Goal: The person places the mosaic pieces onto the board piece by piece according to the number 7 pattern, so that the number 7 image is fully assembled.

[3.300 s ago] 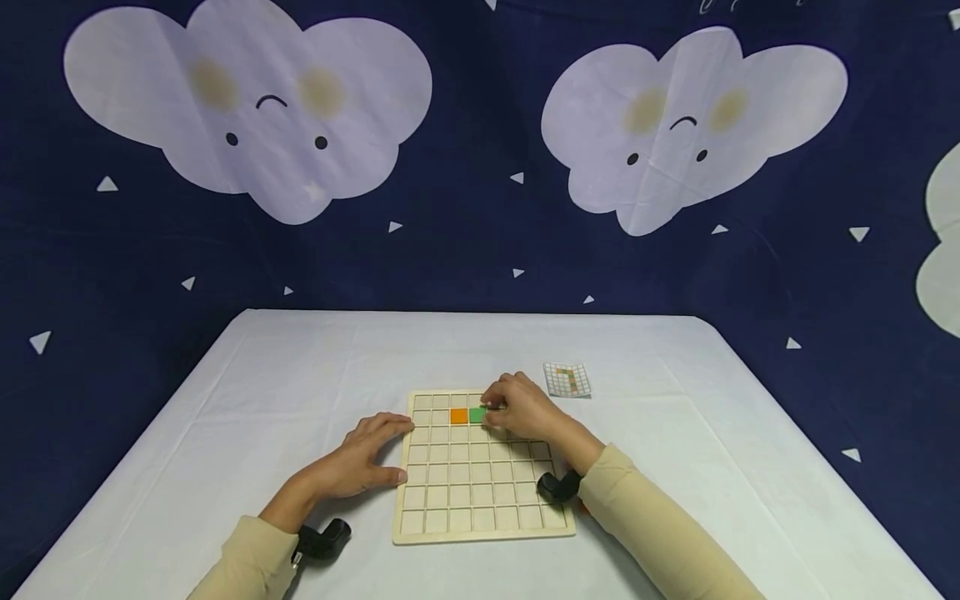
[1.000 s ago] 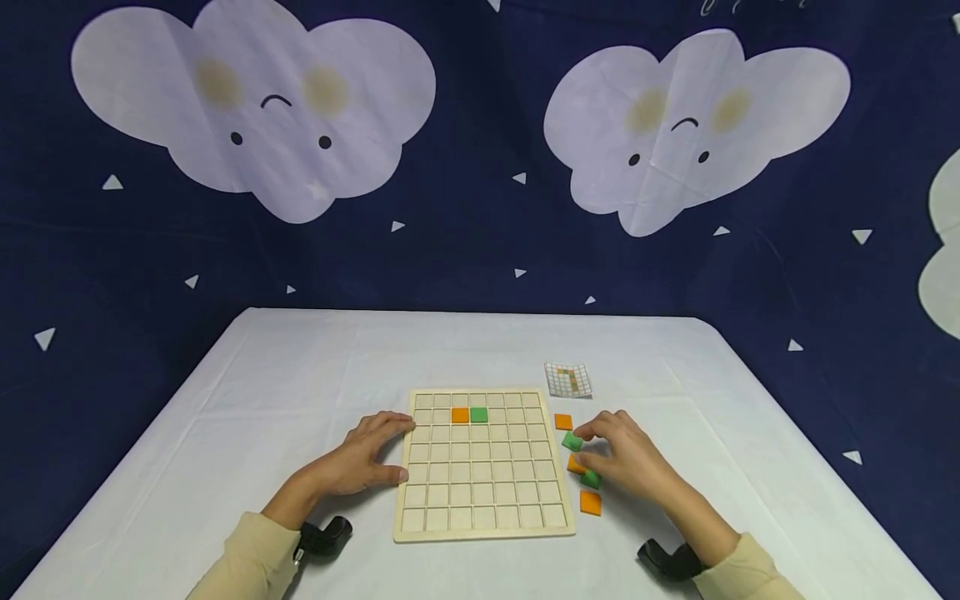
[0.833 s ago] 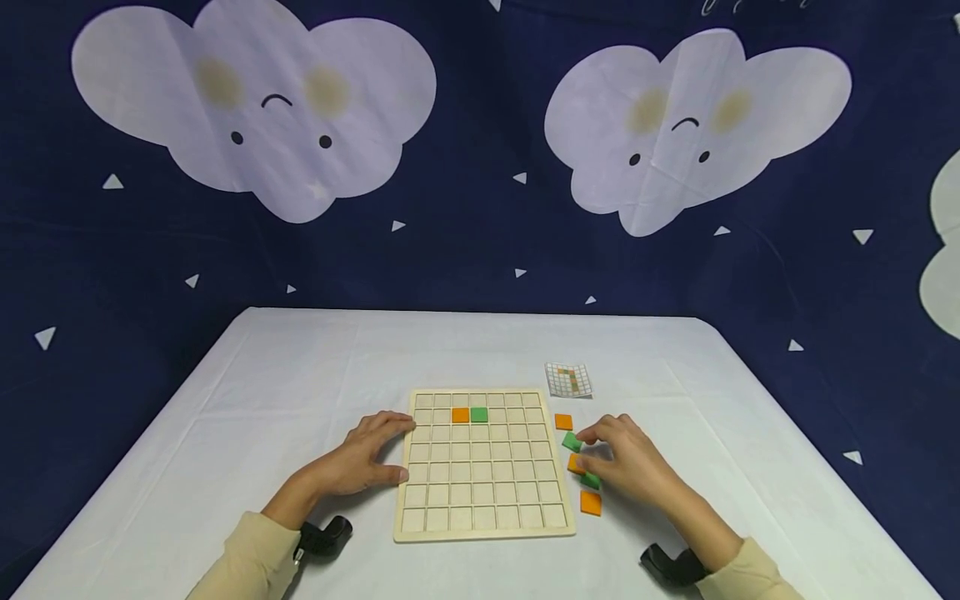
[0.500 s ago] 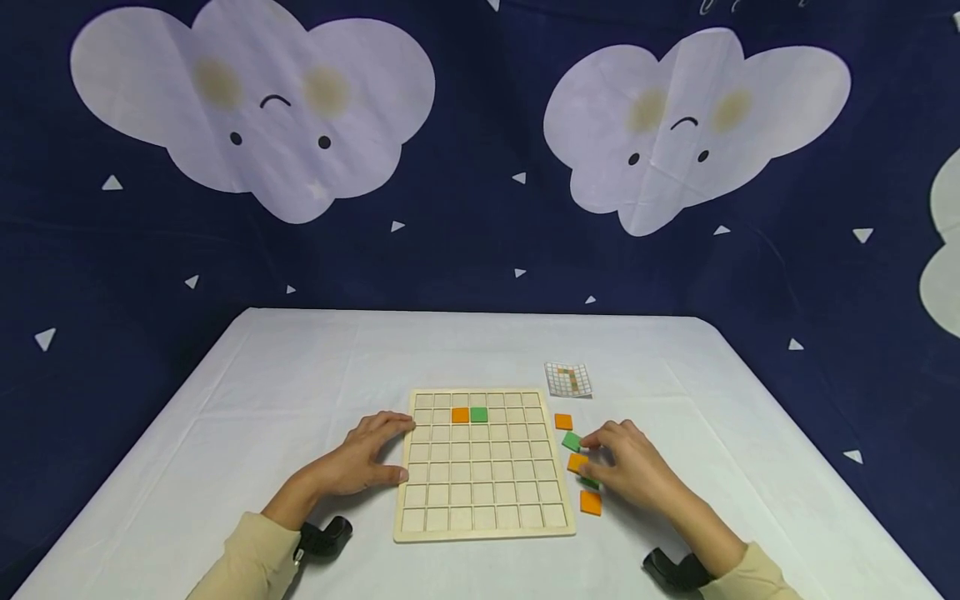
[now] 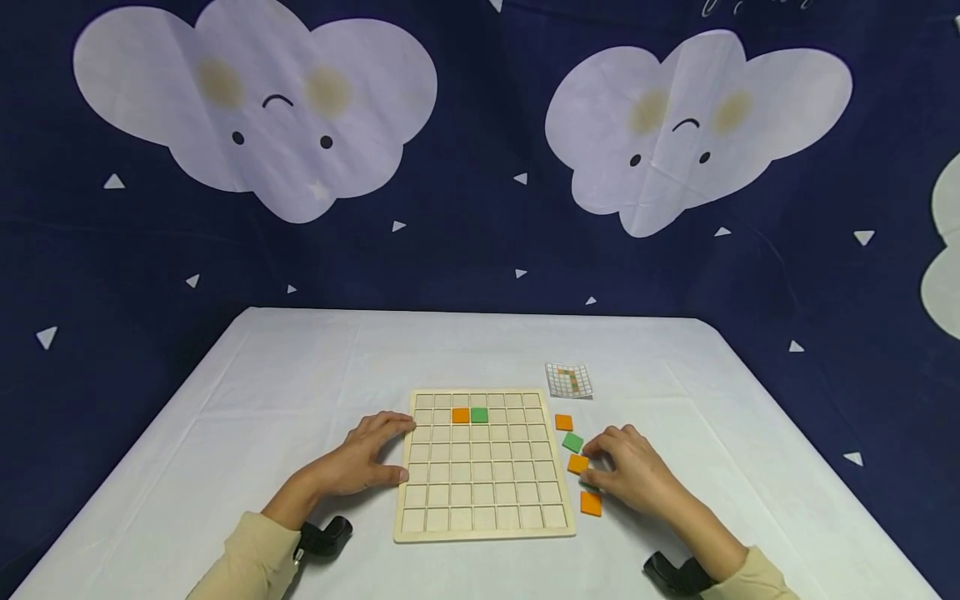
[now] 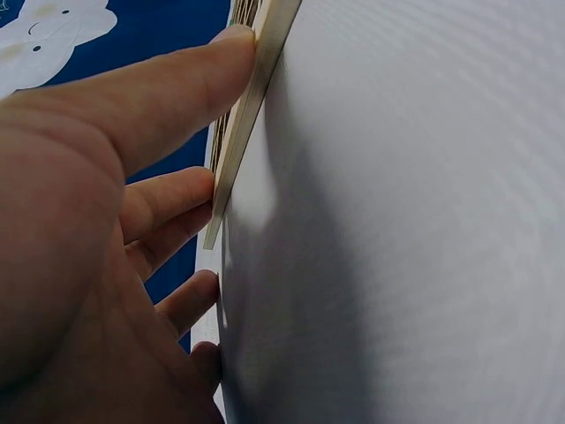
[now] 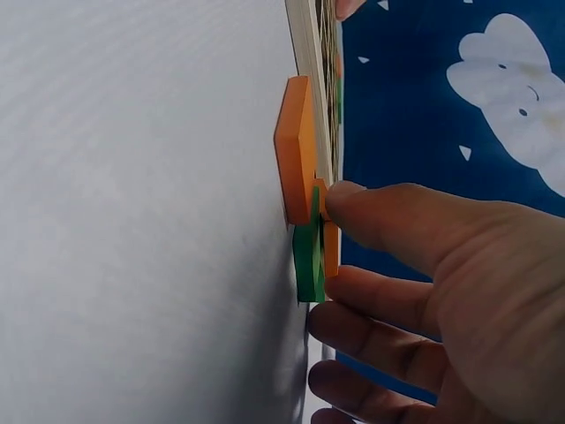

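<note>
My left hand (image 5: 356,462) rests at the left edge of a pale wooden grid board (image 5: 480,535), its thumb and fingers spread and touching the rim. An orange tile (image 5: 461,416) and a green tile (image 5: 480,415) sit side by side in the board's second row. To the right of the board, my right hand (image 5: 633,471) is at a loose orange tile (image 5: 577,464), thumb and index finger parted at its two sides. Whether they press on it is unclear. A loose green tile (image 7: 305,261) lies partly hidden under the thumb in the head view.
Loose nearby are an orange tile (image 5: 564,422), a green tile (image 5: 572,442) and a nearer orange tile (image 5: 591,504). A small printed pattern card (image 5: 568,381) lies beyond the board's right corner. White cloth (image 5: 360,358) covers the table, before a dark blue cloud-print backdrop (image 5: 480,208).
My right hand has left the green tile in the board and gone right to the loose tiles. During the last second it has slid slightly nearer me. The left hand has stayed put.
</note>
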Tool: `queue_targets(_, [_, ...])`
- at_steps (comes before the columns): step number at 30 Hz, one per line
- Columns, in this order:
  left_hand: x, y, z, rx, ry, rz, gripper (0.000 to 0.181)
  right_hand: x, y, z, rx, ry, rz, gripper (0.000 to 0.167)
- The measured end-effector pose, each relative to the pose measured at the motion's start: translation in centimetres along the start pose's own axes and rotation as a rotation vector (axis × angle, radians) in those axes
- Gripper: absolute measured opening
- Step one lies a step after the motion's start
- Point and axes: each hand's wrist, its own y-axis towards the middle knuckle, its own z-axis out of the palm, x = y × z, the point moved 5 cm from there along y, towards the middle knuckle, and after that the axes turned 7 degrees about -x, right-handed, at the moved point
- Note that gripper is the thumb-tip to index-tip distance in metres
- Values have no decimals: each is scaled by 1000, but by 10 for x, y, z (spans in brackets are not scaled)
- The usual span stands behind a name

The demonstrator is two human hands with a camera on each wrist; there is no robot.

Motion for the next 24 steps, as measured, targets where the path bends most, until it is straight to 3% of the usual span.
queue_targets(24, [0, 0, 0, 0, 0, -14, 68, -2, 1, 1, -30, 2, -42, 17])
